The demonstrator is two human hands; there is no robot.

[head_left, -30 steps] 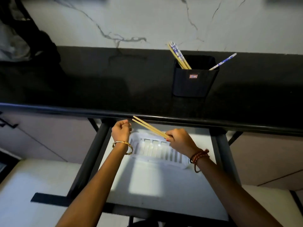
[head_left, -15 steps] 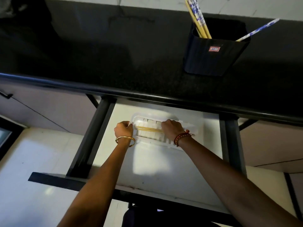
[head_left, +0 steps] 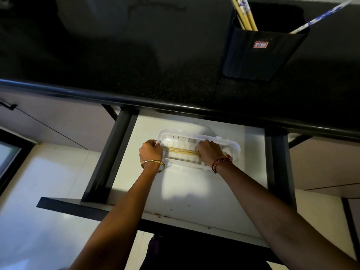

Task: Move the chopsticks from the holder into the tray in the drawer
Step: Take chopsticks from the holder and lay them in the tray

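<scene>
A white slotted tray [head_left: 232,146] sits at the back of the open drawer [head_left: 194,195]. Two wooden chopsticks [head_left: 182,151] lie flat across the tray's inside, side by side. My right hand [head_left: 209,152] is closed on their right end, down in the tray. My left hand [head_left: 150,151] grips the tray's left rim. A black holder [head_left: 259,55] stands on the dark counter at the upper right, with several chopsticks [head_left: 244,15] leaning in it and one blue-patterned chopstick [head_left: 319,16] slanting out to the right.
The black counter edge [head_left: 136,98] overhangs the back of the drawer. Dark drawer side rails [head_left: 111,158] run down both sides. Pale cabinet fronts and a light floor [head_left: 39,221] lie to the left.
My right hand has lowered the two wooden chopsticks from above the tray down flat into it. The view has tilted downward.
</scene>
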